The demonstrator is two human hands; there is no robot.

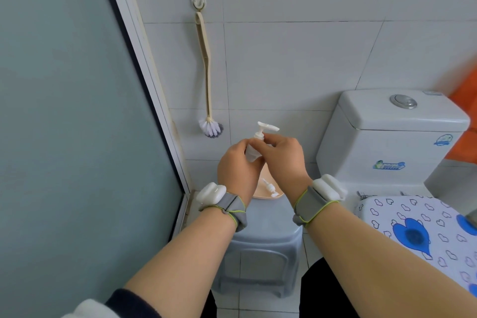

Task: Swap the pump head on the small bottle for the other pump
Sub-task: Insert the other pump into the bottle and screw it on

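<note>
A small white bottle [251, 154] is held up above the stool, tilted slightly. My left hand [236, 171] wraps around its body. My right hand [282, 160] pinches the collar of the white pump head [265, 128] that sits on the bottle's neck, its nozzle pointing right. A second white pump [268, 186] lies on its side in a peach tray [268, 195] below my hands; my hands hide most of the tray.
The tray rests on a grey plastic stool [260, 248]. A white toilet cistern [392, 137] and a seat cover with blue hearts [423, 230] stand to the right. A toilet brush [206, 77] hangs on the tiled wall. A frosted glass door [64, 111] fills the left.
</note>
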